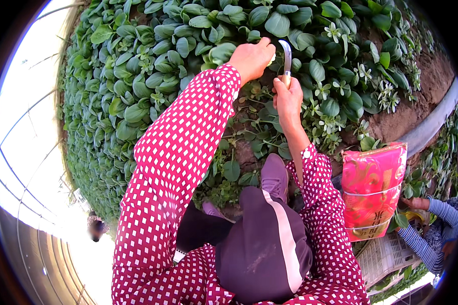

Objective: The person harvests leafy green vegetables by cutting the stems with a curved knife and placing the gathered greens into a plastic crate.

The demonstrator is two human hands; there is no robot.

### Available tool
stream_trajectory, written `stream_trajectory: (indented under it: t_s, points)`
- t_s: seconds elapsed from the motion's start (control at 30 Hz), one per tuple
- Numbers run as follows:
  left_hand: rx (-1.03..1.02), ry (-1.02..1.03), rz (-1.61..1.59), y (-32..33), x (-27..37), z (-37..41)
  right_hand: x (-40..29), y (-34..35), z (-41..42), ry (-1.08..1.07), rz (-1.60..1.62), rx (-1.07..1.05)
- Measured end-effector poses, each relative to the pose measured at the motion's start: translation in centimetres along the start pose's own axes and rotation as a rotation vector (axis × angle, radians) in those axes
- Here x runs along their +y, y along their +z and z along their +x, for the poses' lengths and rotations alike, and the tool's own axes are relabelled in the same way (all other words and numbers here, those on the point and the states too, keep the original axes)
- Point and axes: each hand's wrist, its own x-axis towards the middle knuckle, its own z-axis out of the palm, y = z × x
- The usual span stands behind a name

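My left hand point(253, 59) is closed around a leafy green plant that looks like bok choy point(222, 54). Its leaves stick out on the left of the fist, and a pale stem end shows on the right. Just beside it, my right hand point(289, 97) grips a small hooked knife point(286, 57) by its light handle, with the curved metal blade pointing away from me. Dense leafy greens point(137, 80) grow around and beyond both hands. Below them, loose leaves and low weeds point(261, 133) lie on the soil, close to my purple shoe point(274, 175).
A pink-red printed bag point(372, 190) tied with string stands at my right, by a white plastic crate point(389, 257). A grey pipe or hose point(431, 118) crosses the bare soil. Another person's striped sleeve point(420, 238) is at far right; someone else point(96, 227) is far left, near the greenhouse frame.
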Motion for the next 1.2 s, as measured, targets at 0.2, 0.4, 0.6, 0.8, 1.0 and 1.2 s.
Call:
stream_trajectory:
  t_s: [0.2, 0.4, 0.6, 0.8, 1.0, 1.2]
  points:
    - [-0.262, -0.206, 0.529, 0.7, -5.6, -0.5, 3.1, 0.7, 2.7, -0.013, -0.386, -0.117]
    - [-0.144, -0.193, 0.343, 1.0, -6.7, -5.0, 5.8, 0.8, 4.5, 0.052, -0.507, -0.158]
    - [-0.17, -0.264, 0.183, 1.9, -7.0, -5.7, 3.7, 4.1, 9.0, 0.072, -0.226, -0.164]
    - [-0.163, -0.296, 0.101, 2.4, -8.1, -5.8, 2.4, 5.9, 11.2, 0.228, -0.197, -0.21]
    - [-0.205, -0.338, 0.052, 1.9, -8.5, -5.3, 2.6, 5.2, 12.3, 0.33, -0.169, -0.301]
    - [-0.201, -0.374, -0.009, 1.7, -8.5, -4.9, 2.5, 5.5, 13.1, 0.298, -0.366, -0.301]
